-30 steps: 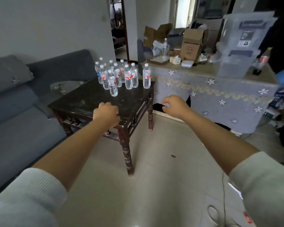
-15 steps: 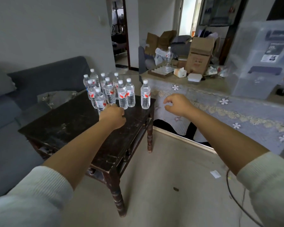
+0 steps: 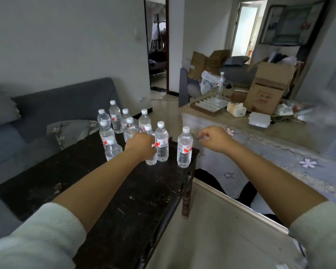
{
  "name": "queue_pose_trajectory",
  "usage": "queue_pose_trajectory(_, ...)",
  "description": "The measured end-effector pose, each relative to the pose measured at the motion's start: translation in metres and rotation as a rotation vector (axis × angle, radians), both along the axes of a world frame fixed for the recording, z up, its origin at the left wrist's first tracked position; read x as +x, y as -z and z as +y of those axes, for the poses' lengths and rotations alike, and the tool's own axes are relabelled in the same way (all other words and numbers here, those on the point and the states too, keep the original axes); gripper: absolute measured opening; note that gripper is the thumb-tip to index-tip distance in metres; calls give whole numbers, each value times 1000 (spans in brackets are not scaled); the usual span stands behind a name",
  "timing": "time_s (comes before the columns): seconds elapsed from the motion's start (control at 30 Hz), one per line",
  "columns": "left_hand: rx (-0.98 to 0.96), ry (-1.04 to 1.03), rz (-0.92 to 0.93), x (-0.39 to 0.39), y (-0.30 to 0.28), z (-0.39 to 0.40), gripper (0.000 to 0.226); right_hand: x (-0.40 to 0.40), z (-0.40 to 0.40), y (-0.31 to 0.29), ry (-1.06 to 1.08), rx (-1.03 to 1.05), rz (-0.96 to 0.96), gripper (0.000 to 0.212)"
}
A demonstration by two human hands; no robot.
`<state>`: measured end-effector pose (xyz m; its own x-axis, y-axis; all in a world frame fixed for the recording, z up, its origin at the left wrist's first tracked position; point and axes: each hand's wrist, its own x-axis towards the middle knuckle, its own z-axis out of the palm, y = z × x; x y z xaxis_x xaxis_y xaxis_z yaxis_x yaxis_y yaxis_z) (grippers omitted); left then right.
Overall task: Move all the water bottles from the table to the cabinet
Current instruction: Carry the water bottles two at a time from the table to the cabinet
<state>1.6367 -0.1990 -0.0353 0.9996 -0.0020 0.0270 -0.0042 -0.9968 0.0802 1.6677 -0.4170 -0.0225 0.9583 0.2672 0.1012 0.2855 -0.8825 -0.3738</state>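
Note:
Several clear water bottles (image 3: pixel 115 118) with white caps and red labels stand at the far end of a dark wooden table (image 3: pixel 124 191). My left hand (image 3: pixel 141 145) curls round the middle of one front-row bottle (image 3: pixel 151 160), which stands on the table. Another bottle (image 3: pixel 162 146) touches it on the right. A single bottle (image 3: pixel 184 150) stands apart near the table's right corner. My right hand (image 3: pixel 215 138) hovers just right of that bottle, fingers loosely curled, holding nothing. One more bottle (image 3: pixel 220 85) stands on the floral-cloth-covered surface (image 3: pixel 279 152) at the right.
A grey sofa (image 3: pixel 47 100) runs behind and left of the table. Cardboard boxes (image 3: pixel 268 88), a tissue box (image 3: pixel 237 109) and a white container (image 3: pixel 259 119) crowd the far end of the covered surface. Tiled floor (image 3: pixel 211 230) lies between table and cloth.
I have come closer to the table. My left hand moved forward from the table's middle onto a front bottle. My right hand advanced to beside the rightmost bottle.

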Motion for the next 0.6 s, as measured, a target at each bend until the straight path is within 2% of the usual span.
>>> queue_pose_trajectory(0.27,-16,29,63,137,-3,29,35,148,39,11,-76,-184,118,35)
queue_pose_trajectory(0.4,-23,47,109,191,10,28,31,188,47,35,-89,-229,232,42)
queue_pose_trajectory(0.6,20,55,184,249,40,16,43,219,50,58,-196,-307,334,46)
